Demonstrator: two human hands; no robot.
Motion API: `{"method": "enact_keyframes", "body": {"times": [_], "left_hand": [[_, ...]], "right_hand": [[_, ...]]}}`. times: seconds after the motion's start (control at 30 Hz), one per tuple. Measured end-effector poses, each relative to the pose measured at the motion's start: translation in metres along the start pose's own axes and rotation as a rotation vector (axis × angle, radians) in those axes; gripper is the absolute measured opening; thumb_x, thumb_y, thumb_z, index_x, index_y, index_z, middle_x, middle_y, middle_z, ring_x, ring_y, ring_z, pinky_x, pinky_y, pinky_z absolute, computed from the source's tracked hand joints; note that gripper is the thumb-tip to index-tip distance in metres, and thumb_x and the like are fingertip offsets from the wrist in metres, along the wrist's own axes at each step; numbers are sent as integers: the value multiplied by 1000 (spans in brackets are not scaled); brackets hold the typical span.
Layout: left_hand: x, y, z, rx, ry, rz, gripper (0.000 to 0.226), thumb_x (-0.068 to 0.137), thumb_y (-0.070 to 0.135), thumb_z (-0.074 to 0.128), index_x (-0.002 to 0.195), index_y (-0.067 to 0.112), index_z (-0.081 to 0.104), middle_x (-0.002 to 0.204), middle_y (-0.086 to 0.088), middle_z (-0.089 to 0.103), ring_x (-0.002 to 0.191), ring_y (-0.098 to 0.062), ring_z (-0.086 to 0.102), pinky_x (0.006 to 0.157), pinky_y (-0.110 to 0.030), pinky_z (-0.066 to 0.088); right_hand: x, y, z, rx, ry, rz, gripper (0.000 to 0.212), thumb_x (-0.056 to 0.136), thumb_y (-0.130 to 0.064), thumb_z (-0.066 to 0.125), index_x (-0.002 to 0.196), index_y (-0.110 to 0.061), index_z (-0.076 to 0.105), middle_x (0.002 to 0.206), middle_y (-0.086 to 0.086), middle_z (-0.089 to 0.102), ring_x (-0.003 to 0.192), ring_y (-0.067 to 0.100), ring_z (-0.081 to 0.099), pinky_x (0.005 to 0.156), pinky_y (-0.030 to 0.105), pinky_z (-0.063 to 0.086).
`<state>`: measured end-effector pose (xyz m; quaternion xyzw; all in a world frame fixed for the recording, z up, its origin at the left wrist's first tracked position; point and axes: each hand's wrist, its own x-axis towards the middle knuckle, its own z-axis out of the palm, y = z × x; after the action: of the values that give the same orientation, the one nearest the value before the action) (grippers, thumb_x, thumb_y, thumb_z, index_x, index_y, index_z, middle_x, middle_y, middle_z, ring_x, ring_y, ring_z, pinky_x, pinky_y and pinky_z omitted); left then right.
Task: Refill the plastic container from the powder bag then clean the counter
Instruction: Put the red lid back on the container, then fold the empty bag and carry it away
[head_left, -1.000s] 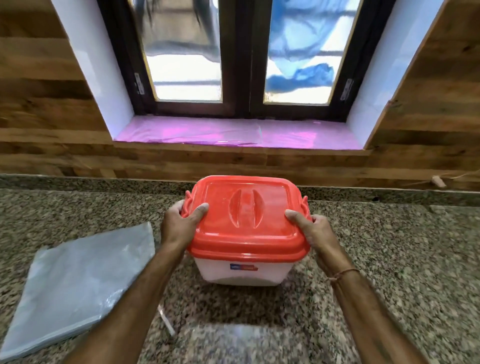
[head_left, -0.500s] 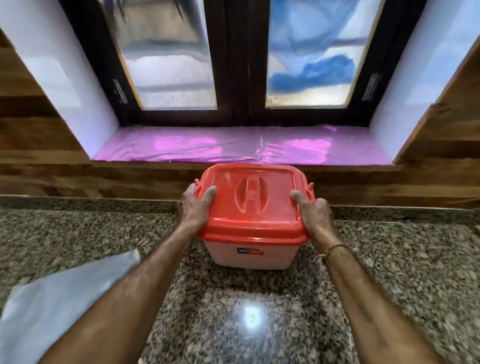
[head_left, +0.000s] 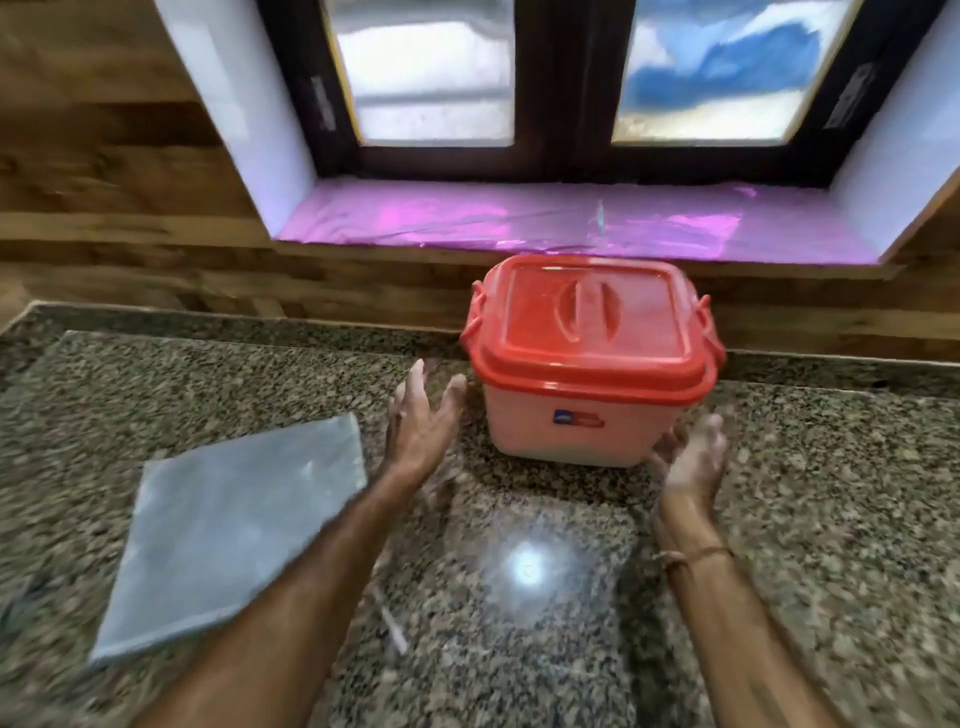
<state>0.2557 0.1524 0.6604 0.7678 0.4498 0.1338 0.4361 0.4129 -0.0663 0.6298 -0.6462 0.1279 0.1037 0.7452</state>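
Both hands, left hand (head_left: 423, 423) and right hand (head_left: 693, 457), hover spread and empty beside the red-lidded plastic container (head_left: 589, 364) on the granite counter (head_left: 805, 493); its small label (head_left: 578, 419) is unreadable.

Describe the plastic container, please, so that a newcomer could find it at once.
Look below the window's pink sill, at the back of the granite counter against the wood wall. The plastic container stands there, between two open hands. It alone is a white tub with an orange-red lid; the grey bag lies flat.

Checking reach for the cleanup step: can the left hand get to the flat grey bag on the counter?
Probably yes: the left hand is open and empty, and only bare counter lies between it and the grey bag.
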Motion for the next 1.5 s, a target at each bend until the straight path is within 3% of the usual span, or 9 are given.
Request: {"method": "enact_keyframes", "body": {"times": [0.1,0.2,0.33,0.47,0.6,0.77,1.03,1.27,1.5], "left_hand": [[-17,-86,-36,198,49,-111,93,93,74,45,163,20,16,168,-14,21,155,-34,19,122,-54,24],[-20,-156,-87,330,100,-211,93,89,72,55,156,13,29,159,-20,34,147,-39,30,112,-54,33],[-12,-246,-160,426,179,-366,105,84,74,61,160,14,22,163,-22,26,149,-42,25,116,-56,28],[-5,-321,-213,277,170,-584,121,80,72,69,164,12,4,168,-26,7,156,-43,11,125,-56,12],[-2,-343,-237,272,192,-510,108,81,61,76,158,3,26,161,-27,32,148,-43,33,120,-51,29],[1,-356,-244,248,65,-422,109,81,43,83,162,8,19,162,-23,33,146,-40,38,116,-48,38],[64,-346,-253,747,-296,236,124,81,54,78,159,42,-17,172,1,-17,159,-27,-13,125,-61,12],[72,-353,-259,923,-329,201,120,74,82,63,164,26,6,171,-5,12,156,-31,14,120,-58,19],[61,-324,-235,1082,-152,152,92,87,84,39,142,10,43,143,-15,49,130,-31,47,112,-61,29]], "right_hand": [[-66,73,15,-193,-139,80,17,94,-44,47,94,-27,50,89,0,52,71,14,50,58,26,48],[-127,129,58,-585,-478,23,40,94,-51,65,122,-25,54,118,3,63,102,20,65,89,40,60],[-188,169,134,-974,-750,-182,63,84,-56,73,127,-16,50,125,12,62,112,28,64,91,43,57],[-216,197,181,-1158,-680,-170,71,83,-45,80,131,-4,49,128,23,62,118,42,62,97,48,53],[-202,210,180,-1087,-535,-22,65,68,-46,78,120,-10,67,111,17,76,103,40,73,88,51,60],[-177,200,142,-1345,-546,79,15,76,-16,82,78,-3,76,82,17,77,78,35,74,75,50,62],[-179,191,160,-1067,-444,181,29,82,-19,85,107,-12,74,103,10,77,90,32,75,83,52,64],[-183,194,138,-867,-209,196,18,81,-23,86,82,-13,71,107,21,77,88,31,70,85,46,61],[-230,222,113,150,-128,525,58,85,-28,78,135,-5,61,130,20,71,121,38,67,108,59,51]]}}
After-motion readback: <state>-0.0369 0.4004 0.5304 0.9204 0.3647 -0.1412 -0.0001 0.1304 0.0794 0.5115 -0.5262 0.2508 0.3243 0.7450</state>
